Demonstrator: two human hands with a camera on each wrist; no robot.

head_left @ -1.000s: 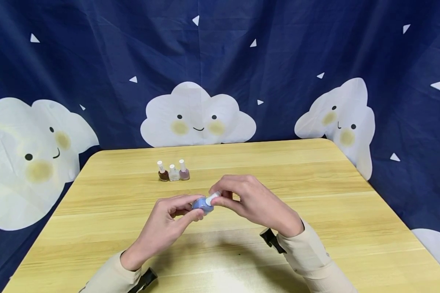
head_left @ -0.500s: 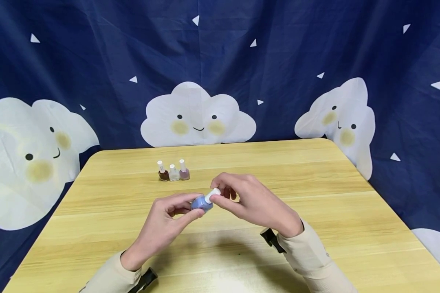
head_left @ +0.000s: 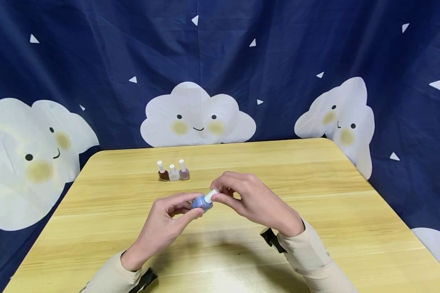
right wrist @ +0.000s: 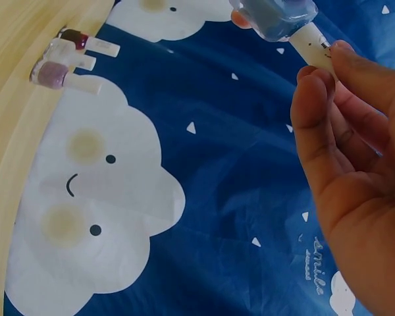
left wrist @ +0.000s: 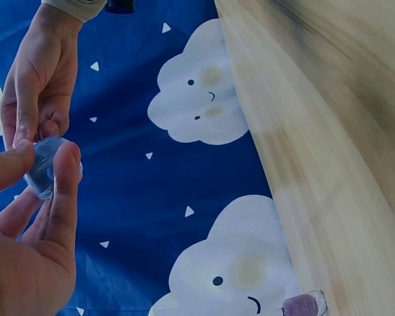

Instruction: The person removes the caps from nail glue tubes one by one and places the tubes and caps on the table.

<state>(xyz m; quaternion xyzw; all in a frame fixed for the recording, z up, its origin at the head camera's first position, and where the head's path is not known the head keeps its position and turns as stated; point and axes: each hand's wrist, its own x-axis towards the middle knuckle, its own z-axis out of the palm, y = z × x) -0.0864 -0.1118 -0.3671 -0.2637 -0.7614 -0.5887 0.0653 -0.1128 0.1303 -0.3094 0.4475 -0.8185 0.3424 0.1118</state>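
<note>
A blue nail polish bottle [head_left: 201, 202] with a white cap [head_left: 211, 195] is held tilted above the table, its cap end up and to the right. My left hand [head_left: 168, 219] grips the glass body between thumb and fingers; the left wrist view shows the bottle [left wrist: 45, 164] from its base side. With thumb and index finger my right hand [head_left: 254, 201] pinches the cap, and in the right wrist view small dark print shows on that cap [right wrist: 313, 47]. The cap sits against the bottle's neck.
Three more polish bottles stand close together toward the back of the wooden table [head_left: 297, 179]: a dark red one [head_left: 163, 175], a clear one [head_left: 174, 175] and a mauve one [head_left: 184, 174]. Behind the table hangs a dark blue curtain [head_left: 286, 73] with clouds.
The right fingers have shifted slightly on the cap, and more of the white cap shows now than a second ago. The left hand and bottle have barely moved.
</note>
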